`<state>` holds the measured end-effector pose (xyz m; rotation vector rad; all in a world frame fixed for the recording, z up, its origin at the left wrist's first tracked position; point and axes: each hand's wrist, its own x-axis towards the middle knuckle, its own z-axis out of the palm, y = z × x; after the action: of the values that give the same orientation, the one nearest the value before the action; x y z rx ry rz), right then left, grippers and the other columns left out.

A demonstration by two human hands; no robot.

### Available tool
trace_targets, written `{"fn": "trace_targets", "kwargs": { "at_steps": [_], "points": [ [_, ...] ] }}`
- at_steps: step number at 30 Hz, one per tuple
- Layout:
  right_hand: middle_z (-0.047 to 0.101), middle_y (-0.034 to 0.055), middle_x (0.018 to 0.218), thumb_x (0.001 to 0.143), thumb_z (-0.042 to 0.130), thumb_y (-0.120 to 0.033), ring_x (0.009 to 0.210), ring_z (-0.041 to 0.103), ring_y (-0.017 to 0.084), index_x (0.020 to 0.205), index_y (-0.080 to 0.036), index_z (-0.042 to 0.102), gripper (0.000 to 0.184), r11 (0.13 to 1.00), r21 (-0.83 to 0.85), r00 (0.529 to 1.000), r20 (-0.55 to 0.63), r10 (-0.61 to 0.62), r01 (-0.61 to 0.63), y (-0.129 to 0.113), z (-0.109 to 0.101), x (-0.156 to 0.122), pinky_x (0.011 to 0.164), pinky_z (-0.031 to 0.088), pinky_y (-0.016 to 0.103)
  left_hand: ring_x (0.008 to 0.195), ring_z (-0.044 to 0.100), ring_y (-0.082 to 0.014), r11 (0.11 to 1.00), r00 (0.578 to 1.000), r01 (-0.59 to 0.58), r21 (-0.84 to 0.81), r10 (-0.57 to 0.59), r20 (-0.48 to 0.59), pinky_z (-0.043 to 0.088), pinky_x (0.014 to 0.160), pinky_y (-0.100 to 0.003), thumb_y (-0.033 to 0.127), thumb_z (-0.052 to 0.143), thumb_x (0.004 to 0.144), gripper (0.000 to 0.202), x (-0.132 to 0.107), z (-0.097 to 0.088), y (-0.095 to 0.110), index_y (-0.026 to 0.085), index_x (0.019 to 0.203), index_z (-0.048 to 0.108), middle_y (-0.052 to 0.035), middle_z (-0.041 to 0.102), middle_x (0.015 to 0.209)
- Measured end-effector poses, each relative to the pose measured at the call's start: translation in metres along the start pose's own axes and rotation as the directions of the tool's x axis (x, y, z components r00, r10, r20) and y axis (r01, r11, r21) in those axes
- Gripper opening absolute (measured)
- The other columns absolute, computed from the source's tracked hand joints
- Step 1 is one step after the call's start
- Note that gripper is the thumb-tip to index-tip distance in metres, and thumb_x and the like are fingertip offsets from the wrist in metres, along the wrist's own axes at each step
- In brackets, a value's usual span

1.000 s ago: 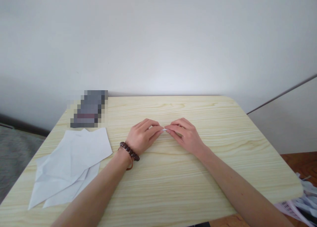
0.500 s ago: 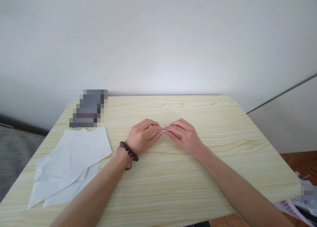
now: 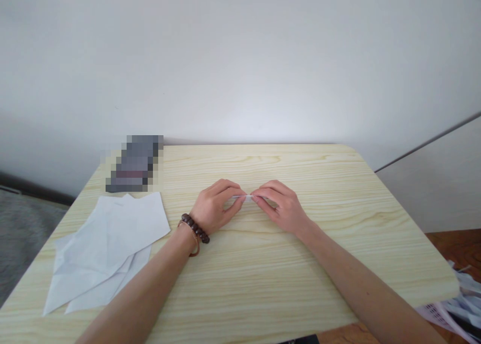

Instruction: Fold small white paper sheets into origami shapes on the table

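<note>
A small thin piece of white paper (image 3: 248, 197) is pinched between both hands above the middle of the table; most of it is hidden behind my fingers. My left hand (image 3: 217, 206), with a dark bead bracelet (image 3: 195, 228) at the wrist, grips its left side between thumb and fingers. On the right side, my right hand (image 3: 281, 206) holds it in the same kind of pinch. The fingertips of the two hands are close together, with a narrow gap where the paper shows.
Several overlapping white paper sheets (image 3: 108, 244) lie on the left of the wood-grain table (image 3: 233, 284). Behind them is a dark, pixelated rectangular object (image 3: 135, 163). A white wall (image 3: 240, 68) rises at the table's back edge. A pinkish basket (image 3: 438, 314) stands low at the right.
My fingertips have drawn slightly apart, and a little more of the white paper shows between them. The sheets on the left lie as before.
</note>
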<state>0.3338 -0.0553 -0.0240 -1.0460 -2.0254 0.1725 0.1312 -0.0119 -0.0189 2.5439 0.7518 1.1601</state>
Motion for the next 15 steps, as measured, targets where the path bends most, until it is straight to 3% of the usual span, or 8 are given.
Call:
{"fn": "trace_targets", "kwargs": {
  "at_steps": [9, 15],
  "points": [
    [0.062, 0.0047, 0.085, 0.09, 0.053, -0.016, 0.081, 0.058, 0.014, 0.088, -0.018, 0.062, 0.01, 0.99, 0.098, 0.994, -0.011, 0.106, -0.104, 0.0009, -0.0011, -0.0004, 0.075, 0.048, 0.028, 0.077, 0.065, -0.0152, 0.994, 0.995, 0.101, -0.048, -0.101, -0.004, 0.054, 0.071, -0.026, 0.018, 0.058, 0.084, 0.013, 0.0004, -0.0028, -0.0011, 0.016, 0.085, 0.07, -0.0069, 0.069, 0.084],
    [0.059, 0.0039, 0.083, 0.09, 0.051, -0.018, 0.079, 0.056, 0.014, 0.087, -0.018, 0.061, 0.01, 0.97, 0.151, 0.98, -0.019, 0.197, -0.192, 0.0045, -0.0039, 0.0009, 0.07, 0.046, 0.026, 0.071, 0.064, -0.0137, 0.977, 0.982, 0.189, -0.1, -0.189, 0.016, 0.051, 0.062, -0.022, 0.018, 0.055, 0.084, 0.017, 0.0017, -0.0065, -0.0024, 0.015, 0.083, 0.071, -0.0063, 0.07, 0.082]
  ]
}}
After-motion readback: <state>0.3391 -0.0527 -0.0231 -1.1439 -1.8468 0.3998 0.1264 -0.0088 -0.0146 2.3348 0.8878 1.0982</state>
